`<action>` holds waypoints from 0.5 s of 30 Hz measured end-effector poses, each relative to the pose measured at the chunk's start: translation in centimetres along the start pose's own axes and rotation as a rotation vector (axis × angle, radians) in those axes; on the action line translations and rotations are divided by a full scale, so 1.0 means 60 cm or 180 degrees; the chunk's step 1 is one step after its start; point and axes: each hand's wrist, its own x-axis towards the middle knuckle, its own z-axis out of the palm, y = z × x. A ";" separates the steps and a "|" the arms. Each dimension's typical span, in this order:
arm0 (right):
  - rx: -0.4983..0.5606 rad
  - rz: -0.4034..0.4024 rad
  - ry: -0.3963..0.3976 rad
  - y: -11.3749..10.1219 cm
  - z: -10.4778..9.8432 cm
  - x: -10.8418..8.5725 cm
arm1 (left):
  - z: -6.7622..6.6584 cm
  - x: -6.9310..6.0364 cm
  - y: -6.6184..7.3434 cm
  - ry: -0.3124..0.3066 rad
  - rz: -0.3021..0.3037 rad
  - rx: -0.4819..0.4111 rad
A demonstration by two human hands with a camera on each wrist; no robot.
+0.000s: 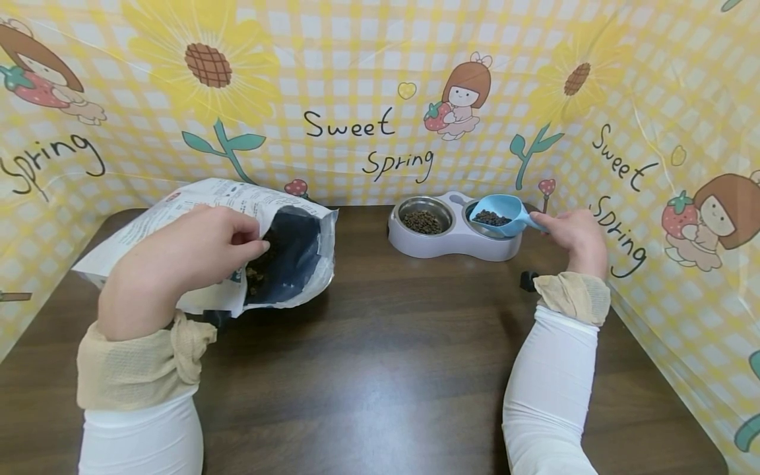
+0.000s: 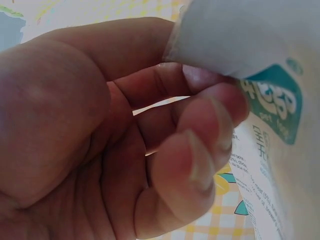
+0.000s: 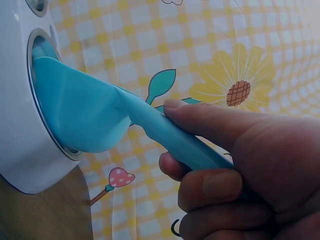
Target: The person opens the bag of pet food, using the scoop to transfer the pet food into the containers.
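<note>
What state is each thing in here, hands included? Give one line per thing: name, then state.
Left bowl: partly filled with kibble
Scoop: loaded with kibble
Right bowl: partly hidden by the scoop; contents unclear
Bowl stand: upright on the table
Bag: open, kibble visible inside
Left hand: holding the bag's edge
Right hand: gripping the scoop's handle

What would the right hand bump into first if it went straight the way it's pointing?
The right hand holds a blue scoop out ahead, so the scoop would probably bump the nearer steel bowl first. Its cup is in or over that bowl; how deep is hard to tell.
</note>
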 end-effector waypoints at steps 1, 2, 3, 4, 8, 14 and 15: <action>0.0004 0.0000 0.0009 0.000 0.000 0.000 | 0.000 0.000 0.000 -0.0003 -0.0002 -0.0004; 0.0016 0.0003 0.0014 0.000 0.000 0.000 | 0.000 0.000 0.000 -0.0005 -0.0002 -0.0007; 0.0021 0.0005 0.0015 -0.001 0.001 0.000 | 0.000 -0.001 0.000 -0.0007 -0.0003 -0.0009; 0.0026 0.0001 0.0012 -0.001 0.000 0.000 | 0.000 -0.001 0.000 -0.0010 -0.0003 -0.0015; 0.0079 0.0005 -0.0009 -0.002 0.001 0.001 | 0.000 -0.002 0.000 -0.0004 0.0001 -0.0024; 0.0041 -0.0033 0.0023 -0.003 0.003 0.001 | -0.001 -0.002 0.002 0.0004 -0.0002 -0.0040; 0.0030 -0.0042 0.0027 -0.003 0.003 0.001 | -0.001 -0.002 0.002 0.0004 -0.0003 -0.0043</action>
